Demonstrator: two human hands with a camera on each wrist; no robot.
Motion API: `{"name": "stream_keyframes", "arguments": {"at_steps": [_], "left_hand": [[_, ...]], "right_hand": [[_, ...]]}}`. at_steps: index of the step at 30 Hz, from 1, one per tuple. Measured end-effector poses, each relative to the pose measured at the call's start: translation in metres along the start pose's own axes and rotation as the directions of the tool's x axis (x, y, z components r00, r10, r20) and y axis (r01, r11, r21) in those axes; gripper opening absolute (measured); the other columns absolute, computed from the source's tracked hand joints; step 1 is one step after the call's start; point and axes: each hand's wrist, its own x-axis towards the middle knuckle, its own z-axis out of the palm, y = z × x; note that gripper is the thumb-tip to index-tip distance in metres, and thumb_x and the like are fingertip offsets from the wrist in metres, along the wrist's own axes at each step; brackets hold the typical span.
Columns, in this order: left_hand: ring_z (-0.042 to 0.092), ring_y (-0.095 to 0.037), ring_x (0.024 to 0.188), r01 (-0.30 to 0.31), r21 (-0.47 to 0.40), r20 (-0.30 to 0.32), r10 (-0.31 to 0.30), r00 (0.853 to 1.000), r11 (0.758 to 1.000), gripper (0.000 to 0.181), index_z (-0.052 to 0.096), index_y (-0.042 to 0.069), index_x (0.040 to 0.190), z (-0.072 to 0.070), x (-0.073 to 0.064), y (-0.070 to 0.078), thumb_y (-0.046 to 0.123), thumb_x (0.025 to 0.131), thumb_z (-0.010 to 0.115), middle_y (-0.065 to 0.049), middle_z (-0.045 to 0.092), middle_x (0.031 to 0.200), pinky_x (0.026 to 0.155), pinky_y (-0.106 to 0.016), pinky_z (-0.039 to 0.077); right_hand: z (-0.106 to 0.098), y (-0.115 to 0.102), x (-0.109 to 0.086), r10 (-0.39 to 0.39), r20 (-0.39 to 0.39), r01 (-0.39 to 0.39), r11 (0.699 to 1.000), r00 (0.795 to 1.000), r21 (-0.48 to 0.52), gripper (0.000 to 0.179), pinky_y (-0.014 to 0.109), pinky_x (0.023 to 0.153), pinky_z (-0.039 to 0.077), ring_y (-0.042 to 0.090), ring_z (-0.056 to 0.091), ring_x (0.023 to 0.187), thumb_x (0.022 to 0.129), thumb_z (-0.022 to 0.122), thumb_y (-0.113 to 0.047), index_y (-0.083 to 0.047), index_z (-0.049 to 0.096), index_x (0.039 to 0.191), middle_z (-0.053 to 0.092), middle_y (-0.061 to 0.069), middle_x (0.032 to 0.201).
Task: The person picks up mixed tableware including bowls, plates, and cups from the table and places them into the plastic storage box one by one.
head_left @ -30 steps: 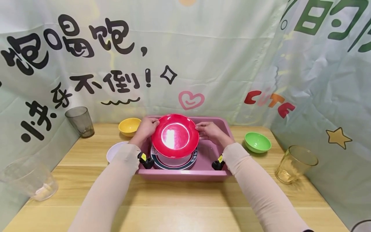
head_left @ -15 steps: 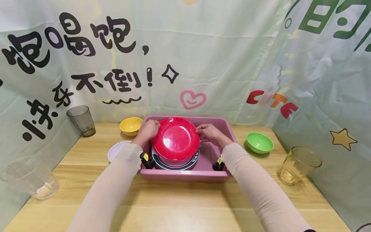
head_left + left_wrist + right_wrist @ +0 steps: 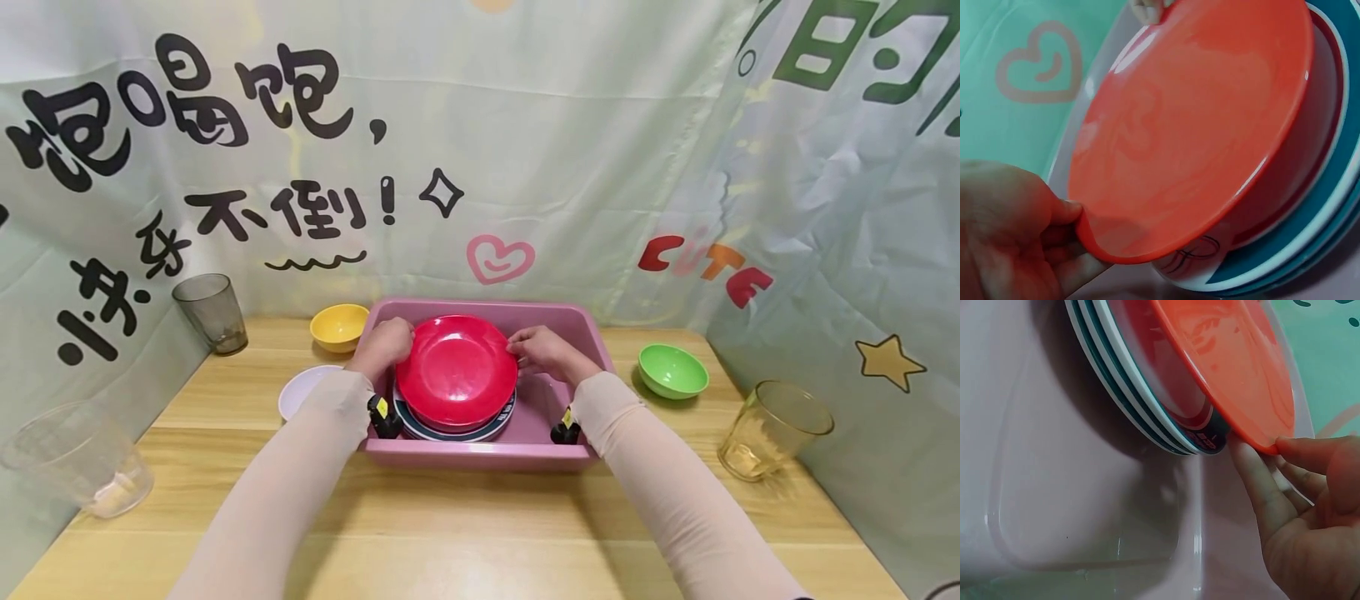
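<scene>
At frame centre, I pinch the red plate (image 3: 456, 367), left hand (image 3: 386, 343) on its left edge, right hand (image 3: 545, 352) on its right, grips narrow, tilted over stacked plates (image 3: 1272, 256) in pink tub (image 3: 480, 457).

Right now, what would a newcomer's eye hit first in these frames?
First, the glossy red round plate, centre of the head view, pinched at its rim by the left hand and right hand over a stack of dark-rimmed white plates in a pink rectangular basin. Next, the bold black Chinese lettering on the pale hanging cloth, upper left. Then the shiny green round bowl, on the wood-grain table right of the basin.
</scene>
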Motion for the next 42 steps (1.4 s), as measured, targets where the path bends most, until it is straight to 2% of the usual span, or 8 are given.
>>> {"name": "stream_keyframes", "arguments": {"at_steps": [2, 6, 9, 17, 24, 29, 38, 42], "left_hand": [[0.055, -0.024, 0.072, -0.001, 0.014, 0.008, 0.001, 1.000, 1.000, 0.021, 0.067, 0.002, 0.097, 0.0001, 0.0013, -0.0003, 0.003, 0.095, 0.046, -0.012, 0.059, 0.078, 0.053, -0.023, 0.040], [0.057, -0.026, 0.085, 0.016, -0.031, 0.010, -0.016, 1.000, 0.999, 0.031, 0.066, 0.005, 0.116, 0.0002, 0.0012, 0.0001, 0.003, 0.096, 0.044, -0.013, 0.064, 0.098, 0.067, -0.027, 0.047], [0.057, -0.026, 0.089, 0.015, -0.062, 0.010, -0.015, 1.000, 0.998, 0.035, 0.064, 0.007, 0.124, 0.0007, 0.0011, 0.0003, 0.004, 0.097, 0.043, -0.012, 0.064, 0.103, 0.072, -0.030, 0.047], [0.055, -0.025, 0.078, -0.026, -0.006, -0.010, 0.026, 1.000, 1.000, 0.023, 0.068, 0.008, 0.093, 0.0002, -0.0003, 0.0030, 0.002, 0.093, 0.046, -0.010, 0.060, 0.081, 0.062, -0.029, 0.042], [0.054, -0.026, 0.076, -0.040, 0.052, 0.008, 0.040, 0.999, 0.998, 0.023, 0.065, 0.006, 0.083, 0.0030, -0.0025, 0.0028, -0.004, 0.089, 0.045, -0.011, 0.059, 0.079, 0.058, -0.027, 0.041], [0.054, -0.026, 0.073, -0.021, 0.062, 0.026, 0.020, 0.999, 0.998, 0.025, 0.060, 0.006, 0.071, 0.0053, -0.0037, 0.0013, -0.007, 0.084, 0.045, -0.011, 0.056, 0.074, 0.054, -0.026, 0.040], [0.055, -0.025, 0.077, -0.030, 0.097, 0.036, 0.027, 0.999, 0.995, 0.021, 0.064, 0.006, 0.078, 0.0044, -0.0042, 0.0027, -0.004, 0.088, 0.048, -0.011, 0.059, 0.080, 0.059, -0.027, 0.044], [0.054, -0.026, 0.076, -0.027, 0.102, 0.046, 0.023, 0.999, 0.994, 0.021, 0.063, 0.005, 0.077, 0.0027, -0.0048, 0.0040, -0.005, 0.087, 0.047, -0.011, 0.058, 0.079, 0.058, -0.026, 0.043]], "right_hand": [[0.0007, 0.0000, -0.0001, 0.004, 0.007, -0.004, 1.000, 1.000, 0.005, 0.021, 0.057, 0.090, 0.049, 0.020, 0.064, 0.068, 0.098, 0.057, -0.005, 0.007, 0.061, 0.114, 0.062, 0.012, 0.088], [0.0020, 0.0007, 0.0001, 0.019, 0.027, -0.019, 1.000, 0.999, 0.000, 0.020, 0.055, 0.089, 0.050, 0.020, 0.063, 0.068, 0.098, 0.055, -0.005, 0.007, 0.061, 0.113, 0.060, 0.012, 0.088], [0.0020, 0.0012, -0.0004, 0.027, 0.038, -0.026, 0.999, 0.999, -0.028, 0.021, 0.052, 0.087, 0.053, 0.019, 0.062, 0.067, 0.099, 0.054, -0.005, 0.007, 0.060, 0.115, 0.060, 0.012, 0.089], [0.0015, 0.0023, -0.0020, 0.042, 0.064, -0.038, 0.997, 0.997, -0.063, 0.019, 0.034, 0.066, 0.059, 0.018, 0.058, 0.065, 0.098, 0.052, -0.002, 0.009, 0.060, 0.111, 0.058, 0.011, 0.086], [0.0037, 0.0032, -0.0038, 0.053, 0.078, -0.047, 0.996, 0.996, -0.074, 0.016, 0.034, 0.066, 0.059, 0.017, 0.058, 0.065, 0.097, 0.052, 0.000, 0.009, 0.060, 0.108, 0.058, 0.010, 0.082], [0.0063, 0.0030, -0.0045, 0.055, 0.077, -0.048, 0.995, 0.996, -0.089, 0.015, 0.036, 0.067, 0.059, 0.017, 0.056, 0.064, 0.097, 0.054, 0.000, 0.008, 0.061, 0.108, 0.056, 0.009, 0.080], [0.0070, 0.0026, -0.0052, 0.040, 0.072, -0.030, 0.992, 0.997, -0.125, 0.013, 0.037, 0.070, 0.059, 0.016, 0.057, 0.061, 0.096, 0.056, 0.001, 0.008, 0.062, 0.105, 0.057, 0.008, 0.077], [0.0064, 0.0028, -0.0048, 0.034, 0.081, -0.022, 0.989, 0.996, -0.146, 0.013, 0.037, 0.070, 0.059, 0.015, 0.057, 0.060, 0.096, 0.057, 0.001, 0.009, 0.063, 0.104, 0.058, 0.007, 0.075]]}}
